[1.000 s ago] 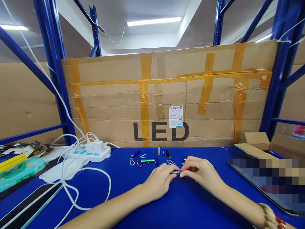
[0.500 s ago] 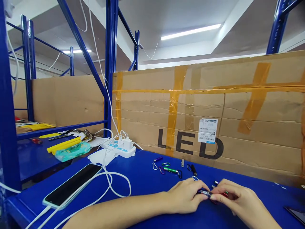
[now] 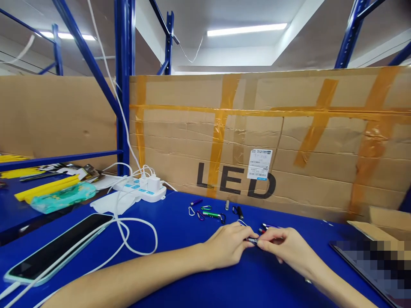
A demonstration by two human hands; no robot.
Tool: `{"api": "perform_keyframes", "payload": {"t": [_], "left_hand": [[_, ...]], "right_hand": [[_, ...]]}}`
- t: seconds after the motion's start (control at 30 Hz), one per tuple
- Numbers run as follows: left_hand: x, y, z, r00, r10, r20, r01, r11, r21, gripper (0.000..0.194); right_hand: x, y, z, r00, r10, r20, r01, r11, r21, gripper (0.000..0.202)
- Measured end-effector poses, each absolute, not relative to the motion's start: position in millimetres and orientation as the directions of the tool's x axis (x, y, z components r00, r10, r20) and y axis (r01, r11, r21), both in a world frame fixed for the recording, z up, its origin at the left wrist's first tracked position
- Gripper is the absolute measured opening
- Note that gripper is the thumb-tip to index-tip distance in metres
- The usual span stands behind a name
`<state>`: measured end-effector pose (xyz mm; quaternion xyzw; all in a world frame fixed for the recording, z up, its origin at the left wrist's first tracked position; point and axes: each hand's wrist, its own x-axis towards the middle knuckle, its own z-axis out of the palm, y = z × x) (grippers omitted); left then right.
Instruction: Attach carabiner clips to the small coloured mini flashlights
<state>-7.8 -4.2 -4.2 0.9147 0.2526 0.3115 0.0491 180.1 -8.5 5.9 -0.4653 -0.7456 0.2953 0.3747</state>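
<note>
My left hand [image 3: 226,244] pinches one end of a small dark metal tube [image 3: 253,241], like a keychain flashlight's body. My right hand [image 3: 290,246] pinches the other end, so the fingertips of both hands nearly meet over it. Much of the tube is hidden by fingers. Behind my right hand lie several slim tubes [image 3: 269,226], partly covered. Beyond my left hand are a green keychain flashlight [image 3: 211,214] with a black clip, a purple tube [image 3: 196,202], a black tube with a clip [image 3: 239,212], a grey cylinder [image 3: 227,205] and a silver carabiner [image 3: 192,211].
A phone [image 3: 61,246] with a white cable lies on the blue table [image 3: 180,282] at left. Behind it is a white power strip [image 3: 150,194]. A cardboard panel [image 3: 180,132] marked LED closes the back. At right rests a dark flat device [image 3: 359,265], partly blurred out.
The view has turned right, so the scene sits further left and the device at right shows more. Both hands keep hold of the tube; its label, plain before, is now hard to see.
</note>
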Motion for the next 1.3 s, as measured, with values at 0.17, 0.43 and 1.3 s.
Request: {"api": "perform_keyframes", "payload": {"t": [0.17, 0.43, 1.3], "left_hand": [[-8.8, -2.1, -6.5, 0.719, 0.490, 0.492, 0.435, -0.870, 0.231, 0.010], [-7.9, -3.2, -4.3, 0.735, 0.527, 0.427, 0.500, -0.847, 0.184, 0.013], [-3.5, -6.4, -0.5, 0.649, 0.656, 0.385, 0.571, -0.754, 0.324, 0.020]], "right_hand": [[180.1, -7.6, 3.6, -0.221, 0.963, 0.157, 0.456, 0.244, -0.856, 0.031], [182.1, -7.6, 3.5, -0.234, 0.971, 0.045, 0.477, 0.155, -0.865, 0.033], [174.8, -12.7, 15.6, -0.175, 0.928, 0.329, 0.689, 0.354, -0.632, 0.029]]}}
